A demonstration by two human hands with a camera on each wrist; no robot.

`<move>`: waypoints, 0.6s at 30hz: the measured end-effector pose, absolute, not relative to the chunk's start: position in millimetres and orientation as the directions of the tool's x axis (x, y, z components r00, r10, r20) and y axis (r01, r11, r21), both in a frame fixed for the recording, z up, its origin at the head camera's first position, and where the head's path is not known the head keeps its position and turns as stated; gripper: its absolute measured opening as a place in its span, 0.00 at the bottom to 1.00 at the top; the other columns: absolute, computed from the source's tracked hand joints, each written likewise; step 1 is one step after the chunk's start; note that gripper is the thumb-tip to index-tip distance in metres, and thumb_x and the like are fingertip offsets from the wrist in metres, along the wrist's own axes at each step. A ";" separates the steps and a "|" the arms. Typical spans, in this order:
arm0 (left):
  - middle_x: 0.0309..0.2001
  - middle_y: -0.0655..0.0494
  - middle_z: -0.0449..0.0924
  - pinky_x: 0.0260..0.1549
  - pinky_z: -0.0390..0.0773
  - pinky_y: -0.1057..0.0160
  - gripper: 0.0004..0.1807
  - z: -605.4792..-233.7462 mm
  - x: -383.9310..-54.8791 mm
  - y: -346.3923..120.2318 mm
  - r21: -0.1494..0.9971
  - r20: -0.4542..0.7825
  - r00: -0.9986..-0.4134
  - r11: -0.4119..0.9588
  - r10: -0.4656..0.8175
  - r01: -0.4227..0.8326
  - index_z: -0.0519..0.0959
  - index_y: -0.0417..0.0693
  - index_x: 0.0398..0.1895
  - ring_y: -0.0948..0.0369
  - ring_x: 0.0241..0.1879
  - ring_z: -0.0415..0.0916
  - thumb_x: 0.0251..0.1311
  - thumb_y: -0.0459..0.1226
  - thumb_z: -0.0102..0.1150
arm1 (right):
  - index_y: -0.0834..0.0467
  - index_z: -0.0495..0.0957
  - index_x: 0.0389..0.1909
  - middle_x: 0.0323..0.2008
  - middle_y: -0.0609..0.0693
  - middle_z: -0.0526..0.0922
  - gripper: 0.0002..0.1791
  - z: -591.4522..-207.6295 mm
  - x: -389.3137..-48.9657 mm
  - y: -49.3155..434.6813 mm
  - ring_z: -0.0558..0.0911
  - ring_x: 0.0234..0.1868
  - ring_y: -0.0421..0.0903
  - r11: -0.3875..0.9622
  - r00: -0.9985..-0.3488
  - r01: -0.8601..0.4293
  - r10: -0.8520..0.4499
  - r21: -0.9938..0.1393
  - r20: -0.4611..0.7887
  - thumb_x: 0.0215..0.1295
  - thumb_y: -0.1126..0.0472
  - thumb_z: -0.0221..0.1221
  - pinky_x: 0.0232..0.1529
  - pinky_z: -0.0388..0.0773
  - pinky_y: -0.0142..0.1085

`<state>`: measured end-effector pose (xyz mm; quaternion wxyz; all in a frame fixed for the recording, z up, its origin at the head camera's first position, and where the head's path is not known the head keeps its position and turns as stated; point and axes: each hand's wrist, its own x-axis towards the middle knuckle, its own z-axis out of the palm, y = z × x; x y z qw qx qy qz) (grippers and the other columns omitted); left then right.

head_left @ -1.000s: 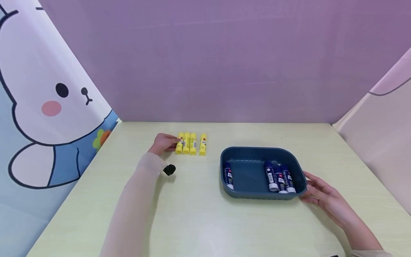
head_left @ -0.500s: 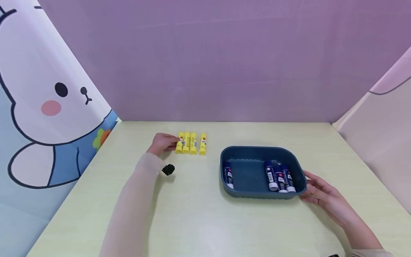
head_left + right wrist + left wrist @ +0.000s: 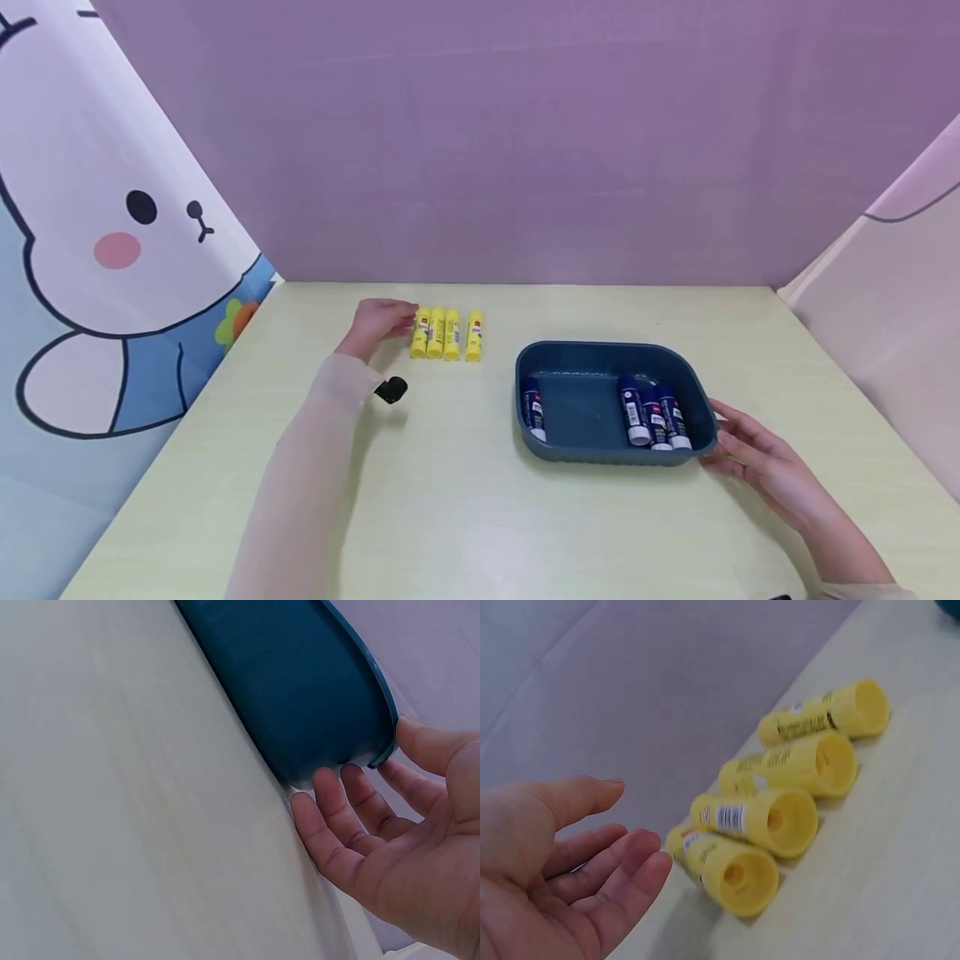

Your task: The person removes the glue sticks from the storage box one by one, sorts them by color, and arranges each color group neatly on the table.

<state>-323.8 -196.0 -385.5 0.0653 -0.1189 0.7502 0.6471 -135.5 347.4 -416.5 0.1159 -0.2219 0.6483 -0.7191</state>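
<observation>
Several yellow glue sticks [image 3: 436,333] lie side by side on the table, the rightmost a little apart from the others. In the head view my left hand [image 3: 381,321] is just left of the row. The left wrist view shows the left hand [image 3: 577,862] with fingers loosely spread and nothing in them, fingertips close by the nearest yellow stick [image 3: 739,877]. My right hand [image 3: 765,467] rests against the right end of a dark blue plastic basket [image 3: 585,456]. In the right wrist view its relaxed fingers [image 3: 330,810] touch the basket's end wall, the thumb at the rim.
Inside the basket lie dark blue glue sticks with white ends: one [image 3: 533,408] along the left wall and three [image 3: 655,417] at the right. A purple backdrop [image 3: 525,167] rises behind the table [image 3: 450,500]. A printed cartoon panel [image 3: 112,208] stands at the left.
My left hand has let go of the leftmost yellow glue stick and shifted slightly up and away from it. The glue sticks, basket and right hand stay put.
</observation>
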 end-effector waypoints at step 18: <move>0.57 0.40 0.78 0.52 0.81 0.59 0.19 -361.8 -315.9 -130.9 0.971 -0.228 -0.972 -0.053 0.064 -0.231 0.77 0.34 0.60 0.52 0.52 0.79 0.68 0.34 0.61 | 0.49 0.64 0.74 0.51 0.49 0.78 0.30 -415.6 -137.1 350.3 0.83 0.47 0.45 -0.127 -0.877 -0.116 -0.453 -0.985 0.162 0.78 0.74 0.36 0.48 0.83 0.36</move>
